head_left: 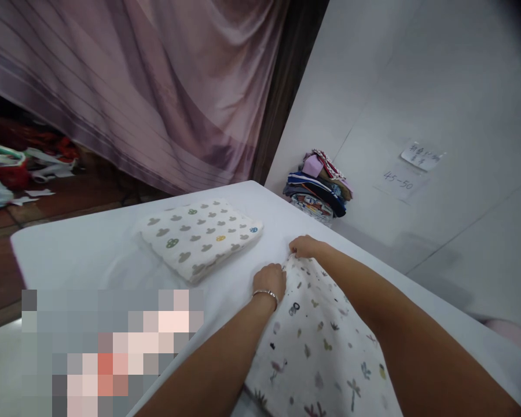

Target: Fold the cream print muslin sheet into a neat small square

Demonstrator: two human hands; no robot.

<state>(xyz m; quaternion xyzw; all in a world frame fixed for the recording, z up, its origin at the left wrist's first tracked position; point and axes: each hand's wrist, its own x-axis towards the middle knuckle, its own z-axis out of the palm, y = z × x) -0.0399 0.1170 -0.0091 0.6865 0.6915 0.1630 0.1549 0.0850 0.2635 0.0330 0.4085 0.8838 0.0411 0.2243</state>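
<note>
Both hands are at the far end of a white cloth [316, 347] printed with small plants, birds and other motifs. My left hand [270, 284], with a bracelet at the wrist, is closed on the cloth's left edge. Its fingers curl away from me and partly hide. A little farther off, my right hand [304, 246] pinches the far corner. From there the cloth hangs down between my forearms toward me, and its near end runs out of view. Left of my hands, a folded white cloth [204, 234] with grey, green, yellow and blue shapes lies flat on the table.
The white table [78, 243] reaches forward to a corner near the wall. A pile of folded clothes [315, 185] stands beyond its right edge. A pink curtain [178, 87] hangs behind. Papers [421, 156] are stuck on the wall. At left, a red basket [15, 171] sits on the floor.
</note>
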